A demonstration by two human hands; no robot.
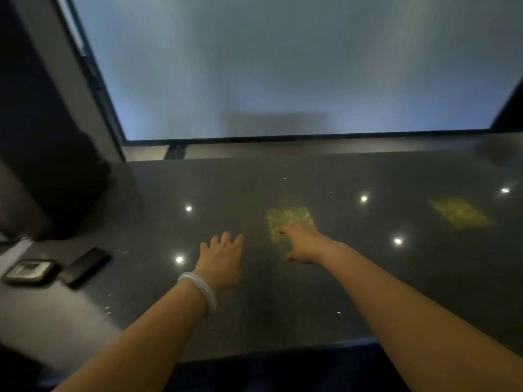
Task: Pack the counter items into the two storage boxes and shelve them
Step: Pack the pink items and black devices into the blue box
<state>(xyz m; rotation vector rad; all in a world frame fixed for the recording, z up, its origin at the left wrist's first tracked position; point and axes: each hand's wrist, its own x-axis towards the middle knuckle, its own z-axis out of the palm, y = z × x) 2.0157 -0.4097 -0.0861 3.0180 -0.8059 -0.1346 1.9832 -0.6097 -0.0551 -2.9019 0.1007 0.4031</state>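
Note:
Both my arms reach out over a dark glossy counter [283, 306]. My left hand [222, 257], with a pale bangle on the wrist, hovers flat with its fingers straight and spread, holding nothing. My right hand [304, 244] stretches forward with straight fingers whose tips reach the near edge of a yellowish patterned patch [288, 219] on the counter. Whether that patch is an object or a reflection cannot be told. A second yellowish patch [460, 213] lies further right. No storage box is in view.
At the left edge lie a dark phone-like slab [85, 267] and a small square black device [29, 271]. A dark bulky shape [56, 188] stands behind them. A frosted glass panel [283, 66] rises behind the counter. Ceiling lights reflect as bright spots.

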